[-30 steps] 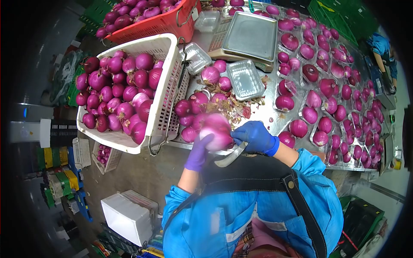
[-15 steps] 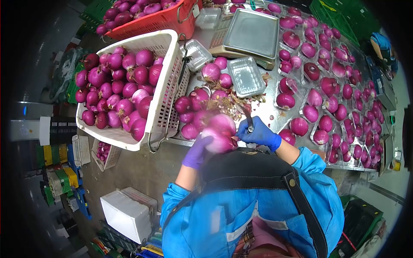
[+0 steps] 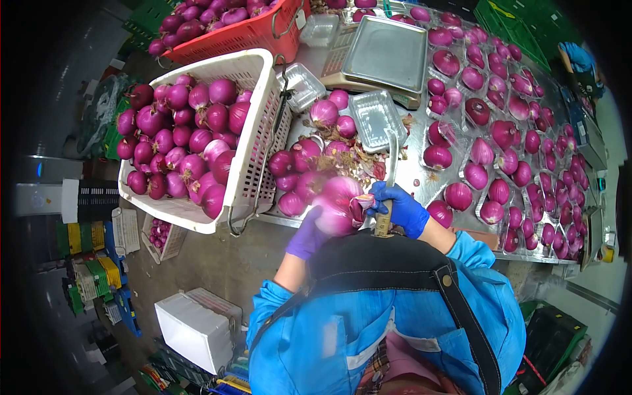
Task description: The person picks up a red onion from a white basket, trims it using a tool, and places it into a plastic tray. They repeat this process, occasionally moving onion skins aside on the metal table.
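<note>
My left hand (image 3: 307,237), in a purple glove, holds a large red onion (image 3: 337,204) just off the near edge of the steel table (image 3: 415,174). A loose flap of skin hangs at the onion's right side. My right hand (image 3: 398,207), in a blue glove, grips a knife (image 3: 388,178) by its wooden handle. The blade points up and away, over the table. The right hand touches the onion's right side. A pile of red onions (image 3: 296,168) and dry skins lies on the table just beyond my hands.
A white basket (image 3: 253,131) full of onions leans on the table's left end, a red crate (image 3: 243,33) behind it. A scale with a metal tray (image 3: 385,52), clear plastic trays (image 3: 375,118) and several packed onions (image 3: 500,131) cover the table. Another person (image 3: 579,62) stands far right.
The knife went from hanging below my right hand to standing blade-up over the table. The onion has turned in my left hand and a flap of skin has come loose.
</note>
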`<control>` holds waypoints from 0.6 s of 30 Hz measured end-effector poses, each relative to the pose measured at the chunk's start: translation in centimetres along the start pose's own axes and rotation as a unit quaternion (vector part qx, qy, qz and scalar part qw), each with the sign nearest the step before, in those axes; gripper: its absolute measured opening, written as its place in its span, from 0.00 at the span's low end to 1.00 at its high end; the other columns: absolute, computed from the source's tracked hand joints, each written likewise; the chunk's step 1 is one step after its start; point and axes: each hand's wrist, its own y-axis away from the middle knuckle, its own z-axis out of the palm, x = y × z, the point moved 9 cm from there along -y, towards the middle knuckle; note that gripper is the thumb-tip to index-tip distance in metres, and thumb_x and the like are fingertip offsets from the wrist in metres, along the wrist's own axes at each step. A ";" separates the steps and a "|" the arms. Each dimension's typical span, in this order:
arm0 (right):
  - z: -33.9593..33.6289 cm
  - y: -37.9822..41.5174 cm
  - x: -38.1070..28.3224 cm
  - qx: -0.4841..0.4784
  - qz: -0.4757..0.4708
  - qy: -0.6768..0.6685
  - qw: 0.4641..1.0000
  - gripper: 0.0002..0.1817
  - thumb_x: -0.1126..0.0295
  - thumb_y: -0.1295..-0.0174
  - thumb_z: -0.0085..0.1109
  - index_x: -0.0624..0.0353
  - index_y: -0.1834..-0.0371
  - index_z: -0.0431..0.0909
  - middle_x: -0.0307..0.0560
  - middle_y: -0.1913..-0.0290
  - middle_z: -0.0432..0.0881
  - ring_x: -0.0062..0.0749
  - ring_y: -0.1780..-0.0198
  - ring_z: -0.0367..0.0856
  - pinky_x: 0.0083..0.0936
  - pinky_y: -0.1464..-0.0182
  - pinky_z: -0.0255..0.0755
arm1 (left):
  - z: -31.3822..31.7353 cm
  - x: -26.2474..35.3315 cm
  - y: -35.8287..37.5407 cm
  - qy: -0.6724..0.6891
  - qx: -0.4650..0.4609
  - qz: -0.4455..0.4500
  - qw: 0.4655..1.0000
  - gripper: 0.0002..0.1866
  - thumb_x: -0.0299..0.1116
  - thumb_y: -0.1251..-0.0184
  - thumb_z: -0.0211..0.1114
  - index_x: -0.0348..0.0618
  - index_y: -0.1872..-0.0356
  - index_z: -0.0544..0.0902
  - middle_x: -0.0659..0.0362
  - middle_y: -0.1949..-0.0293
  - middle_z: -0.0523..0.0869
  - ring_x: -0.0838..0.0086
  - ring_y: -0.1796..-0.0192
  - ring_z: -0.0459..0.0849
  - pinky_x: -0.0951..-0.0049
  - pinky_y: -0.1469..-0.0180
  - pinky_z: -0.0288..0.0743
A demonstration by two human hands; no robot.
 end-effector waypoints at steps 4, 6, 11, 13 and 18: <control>-0.7 0.0 0.7 -0.016 0.014 -0.087 0.996 0.05 0.71 0.48 0.48 0.61 0.72 0.70 0.42 0.79 0.71 0.22 0.80 0.68 0.26 0.66 0.72 | 0.2 -0.4 -0.8 0.093 -0.072 0.014 0.993 0.36 0.42 0.42 0.58 0.36 0.36 0.55 0.47 0.38 0.64 0.56 0.37 0.66 0.54 0.35 0.60; -2.9 0.5 -0.3 0.110 -0.031 -0.031 0.993 0.04 0.72 0.48 0.50 0.62 0.73 0.70 0.42 0.79 0.71 0.22 0.80 0.67 0.24 0.67 0.70 | -0.6 -0.8 -0.9 0.134 -0.078 -0.009 0.988 0.36 0.44 0.43 0.57 0.36 0.36 0.57 0.47 0.38 0.64 0.56 0.37 0.65 0.54 0.35 0.59; -7.1 1.4 -5.6 0.116 -0.078 0.132 0.981 0.12 0.66 0.48 0.59 0.62 0.65 0.75 0.40 0.71 0.76 0.21 0.74 0.73 0.22 0.59 0.72 | -0.8 1.4 0.4 0.094 0.023 0.012 0.995 0.42 0.58 0.46 0.52 0.43 0.34 0.56 0.47 0.34 0.58 0.50 0.34 0.60 0.47 0.34 0.56; -2.7 1.7 -6.6 0.117 -0.085 0.327 0.934 0.15 0.67 0.49 0.61 0.60 0.58 0.75 0.41 0.67 0.78 0.18 0.76 0.72 0.19 0.63 0.71 | -0.6 1.4 1.0 0.111 -0.043 -0.028 0.992 0.39 0.57 0.42 0.52 0.43 0.34 0.57 0.48 0.35 0.60 0.52 0.35 0.62 0.48 0.35 0.58; 3.8 -0.9 -4.5 -0.039 -0.218 0.597 0.771 0.36 0.69 0.53 0.68 0.53 0.37 0.65 0.43 0.46 0.75 0.15 0.71 0.75 0.16 0.63 0.73 | -1.0 0.6 0.1 -0.080 -0.021 -0.096 0.992 0.36 0.55 0.37 0.51 0.43 0.35 0.57 0.50 0.36 0.63 0.59 0.36 0.66 0.56 0.34 0.60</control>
